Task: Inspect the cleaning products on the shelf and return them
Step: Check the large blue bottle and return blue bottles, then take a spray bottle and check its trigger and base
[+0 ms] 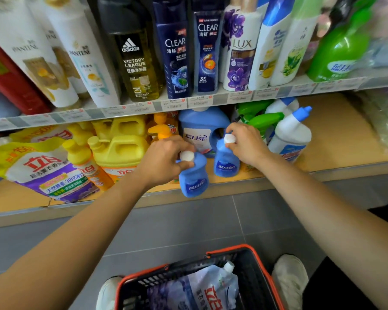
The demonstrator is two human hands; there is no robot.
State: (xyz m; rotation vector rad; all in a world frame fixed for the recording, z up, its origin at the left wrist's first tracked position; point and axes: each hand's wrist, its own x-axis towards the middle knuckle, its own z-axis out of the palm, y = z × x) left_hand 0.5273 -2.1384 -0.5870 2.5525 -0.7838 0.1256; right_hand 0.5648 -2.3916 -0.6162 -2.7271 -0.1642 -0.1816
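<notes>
Two small blue detergent bottles with white caps are at the front of the lower shelf. My left hand grips the neck of the left blue bottle, which hangs over the shelf's front edge. My right hand pinches the neck just under the white cap of the right blue bottle, which stands upright on the shelf. A large blue jug stands just behind both bottles.
Yellow detergent jugs and a yellow-purple refill pouch fill the shelf's left. White and green spray bottles stand at the right. Shampoo bottles line the upper shelf. A black basket with an orange rim holding a pouch sits on the floor.
</notes>
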